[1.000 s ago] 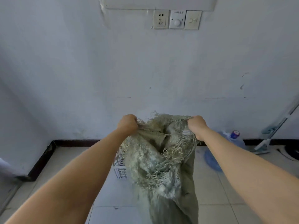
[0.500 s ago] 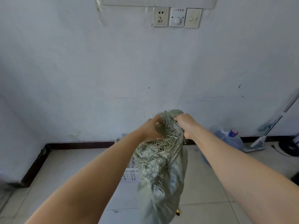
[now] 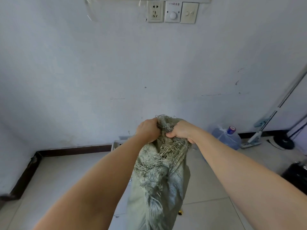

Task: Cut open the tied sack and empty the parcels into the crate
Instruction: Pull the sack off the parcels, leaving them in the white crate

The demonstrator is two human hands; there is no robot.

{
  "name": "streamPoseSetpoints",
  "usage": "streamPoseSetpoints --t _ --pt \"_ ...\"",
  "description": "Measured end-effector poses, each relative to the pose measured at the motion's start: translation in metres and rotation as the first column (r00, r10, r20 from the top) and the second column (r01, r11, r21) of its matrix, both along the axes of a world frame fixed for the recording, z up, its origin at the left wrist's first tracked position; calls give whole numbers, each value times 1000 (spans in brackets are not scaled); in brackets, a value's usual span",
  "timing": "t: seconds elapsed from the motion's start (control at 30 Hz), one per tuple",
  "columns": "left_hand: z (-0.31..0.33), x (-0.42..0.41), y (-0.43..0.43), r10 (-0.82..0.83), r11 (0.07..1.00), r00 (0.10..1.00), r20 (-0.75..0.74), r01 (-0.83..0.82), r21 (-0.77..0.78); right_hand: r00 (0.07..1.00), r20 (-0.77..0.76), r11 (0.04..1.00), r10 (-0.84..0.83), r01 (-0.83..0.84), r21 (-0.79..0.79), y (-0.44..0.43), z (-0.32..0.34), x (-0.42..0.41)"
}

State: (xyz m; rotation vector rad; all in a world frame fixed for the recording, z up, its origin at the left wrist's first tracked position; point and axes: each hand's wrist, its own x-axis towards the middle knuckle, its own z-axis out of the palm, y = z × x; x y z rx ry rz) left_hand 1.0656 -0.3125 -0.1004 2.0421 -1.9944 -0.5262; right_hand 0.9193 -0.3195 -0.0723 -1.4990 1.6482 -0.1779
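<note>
A grey-green woven sack [image 3: 159, 183] with a frayed, stringy top edge hangs in front of me, held up off the tiled floor. My left hand [image 3: 147, 129] grips the bunched top of the sack from the left. My right hand [image 3: 181, 131] grips the same bunched top from the right, the two hands nearly touching. Behind the sack and my left forearm, only a corner of the white crate [image 3: 118, 143] shows against the wall. No parcels are visible; the sack hides what is below it.
A blue water jug [image 3: 227, 138] stands by the wall at the right, with a mop [image 3: 259, 135] leaning beyond it. A black object [image 3: 297, 175] sits at the far right edge. A small yellow-black item [image 3: 180, 212] lies on the floor beside the sack.
My hands came together from a wide-apart hold, bunching the sack's open mouth closed. The sack's top now sits gathered between both fists.
</note>
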Motion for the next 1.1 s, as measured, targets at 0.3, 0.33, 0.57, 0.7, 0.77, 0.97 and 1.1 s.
streamPoseSetpoints --t 0.3,0.33,0.57,0.7,0.77,0.97,1.1 --pt "-5 124 -5 509 861 861 -18 -508 34 999 41 997 -21 18 73 10 -18 -29" --pt "-7 137 -8 517 856 855 -46 -515 42 997 49 995 -67 63 78 9 -22 -33" --pt "-24 125 -14 333 919 936 -113 -295 262 945 160 959 -285 280 52 -3 -18 1" --pt "-16 150 2 364 919 931 3 -360 160 840 123 843 -529 536 -37 -15 -26 -1" --pt "-14 172 16 490 863 872 26 -489 126 800 56 793 -597 599 -110 -16 -28 -19" --pt "-21 195 27 646 763 758 -95 -638 103 739 161 745 -654 666 -32 -35 -26 -23" --pt "-12 149 -2 504 863 825 -256 -491 116 761 349 821 -546 570 41 -53 -13 30"
